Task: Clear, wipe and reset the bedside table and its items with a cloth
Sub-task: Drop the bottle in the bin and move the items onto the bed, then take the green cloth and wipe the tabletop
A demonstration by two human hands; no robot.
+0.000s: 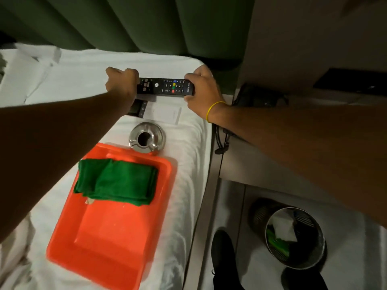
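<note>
A black TV remote lies crosswise near the head of the white bed. My left hand grips its left end and my right hand, with a yellow band on the wrist, grips its right end. Just below the remote are a small black device and a white card. A round metal ashtray sits closer to me. An orange tray rests on the bed with a folded green cloth inside it. The bedside table is to the right, mostly behind my right arm.
A black telephone with a coiled cord sits at the table's back. A metal waste bin holding paper stands on the floor at lower right, beside my black shoes. A green padded headboard rises behind the bed.
</note>
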